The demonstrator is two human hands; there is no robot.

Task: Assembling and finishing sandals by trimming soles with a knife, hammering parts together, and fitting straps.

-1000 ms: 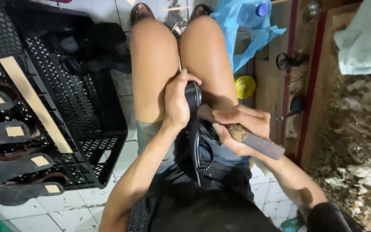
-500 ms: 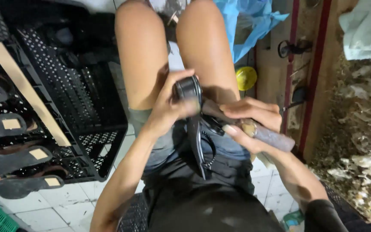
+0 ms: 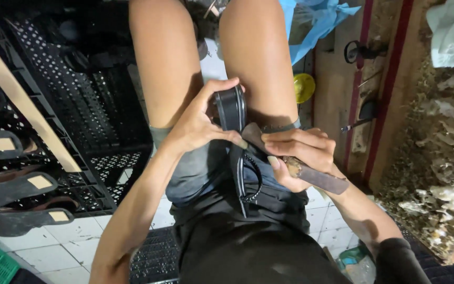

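Note:
My left hand (image 3: 198,123) grips a black sandal (image 3: 232,113) held on edge over my lap, between my thighs. A beaded black strap (image 3: 253,179) hangs from the sandal toward my shorts. My right hand (image 3: 300,155) holds a flat, dark, worn blade-like tool (image 3: 316,176), and its tip rests against the sandal's edge just under my left thumb. Both hands are close together, touching the sandal from either side.
A black perforated plastic crate (image 3: 80,105) stands at the left with several dark sandal soles (image 3: 17,186) and a wooden stick (image 3: 22,105) on it. Blue plastic (image 3: 316,21) and a yellow lid (image 3: 304,87) lie beyond my right knee. A wooden frame (image 3: 379,105) runs along the right.
The camera has tipped down and closer. My left hand has slid up the sandal's heel end, and the tool's tip has stayed on the sandal's edge.

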